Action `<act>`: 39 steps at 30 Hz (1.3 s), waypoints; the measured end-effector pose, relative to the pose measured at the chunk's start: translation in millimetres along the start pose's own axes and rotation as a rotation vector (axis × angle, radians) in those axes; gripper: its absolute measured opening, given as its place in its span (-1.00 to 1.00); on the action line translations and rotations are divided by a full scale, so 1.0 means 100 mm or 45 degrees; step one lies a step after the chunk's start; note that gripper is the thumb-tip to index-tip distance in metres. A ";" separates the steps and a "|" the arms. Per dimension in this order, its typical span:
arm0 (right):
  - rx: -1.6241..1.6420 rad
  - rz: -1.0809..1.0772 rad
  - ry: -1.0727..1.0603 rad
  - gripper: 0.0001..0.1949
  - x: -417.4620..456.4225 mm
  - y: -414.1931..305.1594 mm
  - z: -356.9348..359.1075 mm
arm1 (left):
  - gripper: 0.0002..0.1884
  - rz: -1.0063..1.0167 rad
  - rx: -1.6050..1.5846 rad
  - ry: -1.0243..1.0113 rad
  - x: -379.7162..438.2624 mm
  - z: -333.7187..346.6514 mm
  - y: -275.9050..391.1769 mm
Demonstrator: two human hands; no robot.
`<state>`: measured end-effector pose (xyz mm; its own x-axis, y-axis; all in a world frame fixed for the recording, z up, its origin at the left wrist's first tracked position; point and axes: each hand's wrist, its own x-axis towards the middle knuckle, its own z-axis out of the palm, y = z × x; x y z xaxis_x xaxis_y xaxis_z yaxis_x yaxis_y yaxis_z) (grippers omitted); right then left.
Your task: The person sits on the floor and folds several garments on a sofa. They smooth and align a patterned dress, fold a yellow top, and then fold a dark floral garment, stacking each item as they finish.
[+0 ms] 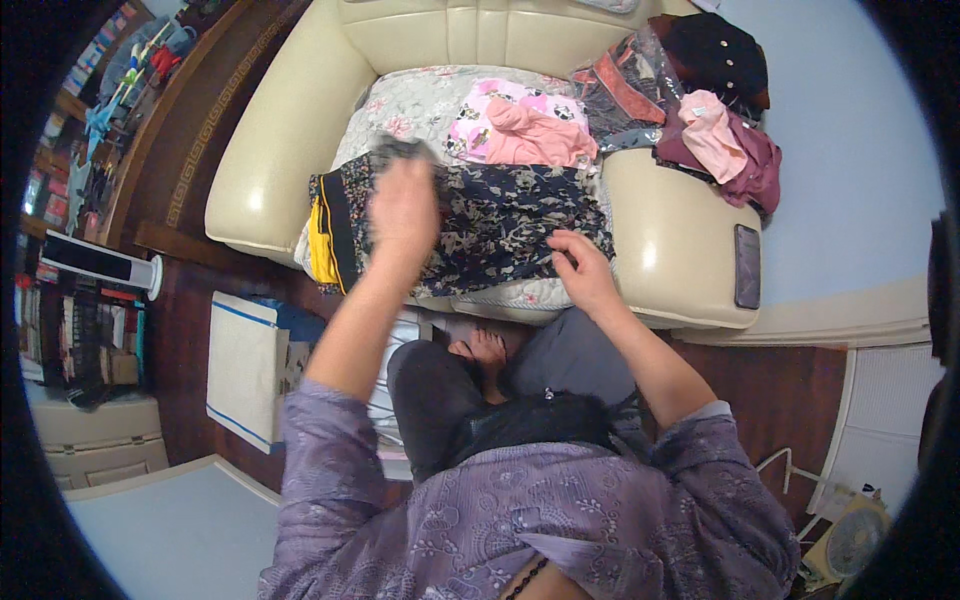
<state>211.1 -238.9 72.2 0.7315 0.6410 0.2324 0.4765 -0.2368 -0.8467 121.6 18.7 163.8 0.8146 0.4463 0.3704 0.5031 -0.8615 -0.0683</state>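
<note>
A dark patterned garment [495, 225] is spread across the sofa seat. Its left end shows a black band and a yellow strip [321, 251]. Above its left part my left hand [405, 202] is blurred by motion, and a bunch of dark cloth [401, 148] at its fingers blurs along with it. At the garment's right end is my right hand [583, 270], with its fingers curved and apart, near or touching the fabric; nothing is visible in its grasp. Behind the garment, a pink garment [536, 135] lies on a pink printed cloth [487, 97].
The cream sofa [277, 142] has a floral quilted cover [397, 97]. On its right side are clothes in a clear plastic bag [626, 90], a black garment [712, 56], a maroon garment [757, 169] and a phone [747, 266]. A white box [244, 367] stands on the floor.
</note>
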 end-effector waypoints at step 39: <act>-0.736 0.330 0.016 -0.56 0.65 -0.08 -0.27 | -0.44 -0.717 -1.184 -0.451 -0.65 1.14 -0.44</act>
<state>268.4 -215.1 107.3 0.8625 0.5020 0.0635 0.4671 -0.7415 -0.4817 79.1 54.9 37.0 0.6505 0.7423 -0.1607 0.5345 -0.2971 0.7913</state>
